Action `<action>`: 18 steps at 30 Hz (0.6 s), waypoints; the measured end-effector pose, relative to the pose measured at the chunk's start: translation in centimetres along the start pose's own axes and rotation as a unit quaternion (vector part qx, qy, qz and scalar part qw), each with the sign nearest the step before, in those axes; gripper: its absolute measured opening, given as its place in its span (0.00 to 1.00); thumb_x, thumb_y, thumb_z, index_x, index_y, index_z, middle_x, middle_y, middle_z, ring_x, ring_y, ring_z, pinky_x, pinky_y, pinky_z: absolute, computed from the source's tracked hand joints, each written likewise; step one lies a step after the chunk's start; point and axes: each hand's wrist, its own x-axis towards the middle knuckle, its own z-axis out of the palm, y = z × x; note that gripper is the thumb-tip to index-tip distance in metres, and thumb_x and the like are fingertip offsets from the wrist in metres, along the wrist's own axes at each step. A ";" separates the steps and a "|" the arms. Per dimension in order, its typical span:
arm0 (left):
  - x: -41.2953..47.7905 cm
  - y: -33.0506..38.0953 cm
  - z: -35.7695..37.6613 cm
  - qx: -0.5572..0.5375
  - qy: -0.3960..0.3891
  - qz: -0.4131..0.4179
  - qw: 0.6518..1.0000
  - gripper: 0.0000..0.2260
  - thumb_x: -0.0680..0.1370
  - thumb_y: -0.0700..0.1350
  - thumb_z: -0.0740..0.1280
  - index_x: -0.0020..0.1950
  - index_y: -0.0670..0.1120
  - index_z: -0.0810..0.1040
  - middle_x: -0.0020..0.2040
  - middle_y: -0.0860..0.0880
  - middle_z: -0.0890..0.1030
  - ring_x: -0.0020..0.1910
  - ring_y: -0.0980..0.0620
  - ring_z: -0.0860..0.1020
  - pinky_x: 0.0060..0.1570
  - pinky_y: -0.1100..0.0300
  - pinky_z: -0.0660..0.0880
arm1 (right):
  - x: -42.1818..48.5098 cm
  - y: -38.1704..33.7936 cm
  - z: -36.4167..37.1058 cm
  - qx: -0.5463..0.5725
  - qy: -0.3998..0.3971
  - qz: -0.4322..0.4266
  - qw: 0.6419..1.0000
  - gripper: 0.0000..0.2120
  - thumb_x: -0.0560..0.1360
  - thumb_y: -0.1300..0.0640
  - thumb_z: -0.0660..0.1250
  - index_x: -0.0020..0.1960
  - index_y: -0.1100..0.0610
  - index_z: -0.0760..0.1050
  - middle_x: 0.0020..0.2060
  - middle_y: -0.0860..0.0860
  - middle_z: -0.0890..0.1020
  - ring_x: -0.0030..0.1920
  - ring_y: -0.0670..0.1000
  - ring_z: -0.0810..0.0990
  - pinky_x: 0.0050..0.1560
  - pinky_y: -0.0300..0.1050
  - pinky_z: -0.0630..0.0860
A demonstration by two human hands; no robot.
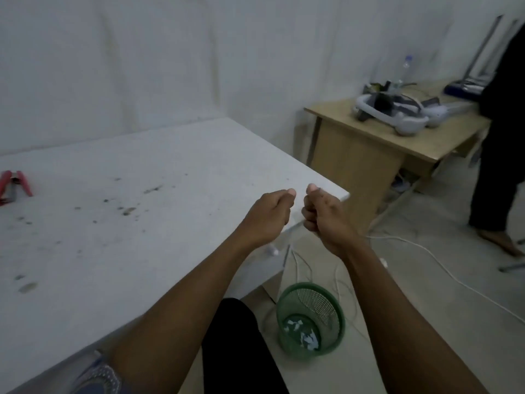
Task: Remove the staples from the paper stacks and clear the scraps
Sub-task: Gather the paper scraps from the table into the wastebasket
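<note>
My left hand (268, 216) and my right hand (324, 214) are held out side by side over the right corner of the white table (127, 223), both curled into loose fists with thumbs up. Nothing shows in either fist. Below them on the floor stands a green mesh wastebasket (311, 319) with white paper scraps at its bottom. A red-handled staple remover (14, 186) lies at the table's far left edge. No paper stack is in view.
A wooden desk (383, 143) at the right carries headsets, a water bottle (404, 69) and cables. A person in dark clothes (500, 137) stands barefoot beside it. White cables (443, 265) trail across the floor near the basket.
</note>
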 end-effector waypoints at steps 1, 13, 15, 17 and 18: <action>0.1 0.3 1.4 -0.019 -0.043 -0.010 0.999 0.19 0.85 0.54 0.53 0.37 0.48 0.65 0.28 0.52 0.67 0.26 0.56 0.63 0.30 0.60 0.63 | -0.6 0.5 -1.6 0.030 0.016 0.000 0.999 0.17 0.86 0.49 0.53 0.39 0.52 0.62 0.32 0.51 0.56 0.30 0.48 0.53 0.29 0.41 0.54; 1.0 -13.8 18.4 0.128 -0.289 -0.202 0.927 0.19 0.85 0.51 0.52 0.62 0.42 0.78 0.53 0.43 0.80 0.45 0.50 0.77 0.47 0.57 0.72 | -7.6 21.3 -10.7 -0.118 0.157 0.219 0.956 0.19 0.84 0.48 0.58 0.39 0.57 0.74 0.29 0.48 0.77 0.30 0.47 0.75 0.33 0.45 0.71; 1.6 -17.8 20.5 0.122 -0.266 -0.263 0.919 0.19 0.85 0.49 0.52 0.59 0.39 0.78 0.58 0.39 0.80 0.52 0.44 0.78 0.54 0.56 0.73 | -7.6 24.9 -10.8 -0.102 0.163 0.281 0.940 0.20 0.84 0.50 0.57 0.42 0.59 0.79 0.35 0.53 0.84 0.37 0.53 0.82 0.38 0.47 0.78; 2.3 -21.4 22.3 0.129 -0.255 -0.303 0.909 0.19 0.85 0.47 0.53 0.59 0.36 0.78 0.60 0.37 0.80 0.56 0.42 0.78 0.54 0.58 0.72 | -7.1 27.5 -10.9 -0.072 0.181 0.339 0.920 0.22 0.85 0.52 0.55 0.46 0.66 0.79 0.37 0.59 0.84 0.38 0.55 0.83 0.35 0.42 0.77; 2.6 -22.6 23.0 0.135 -0.241 -0.316 0.908 0.18 0.84 0.46 0.54 0.60 0.36 0.78 0.60 0.37 0.79 0.56 0.42 0.78 0.53 0.58 0.71 | -6.8 28.3 -10.9 -0.053 0.188 0.364 0.911 0.22 0.85 0.52 0.54 0.48 0.68 0.78 0.38 0.61 0.84 0.37 0.56 0.83 0.33 0.41 0.77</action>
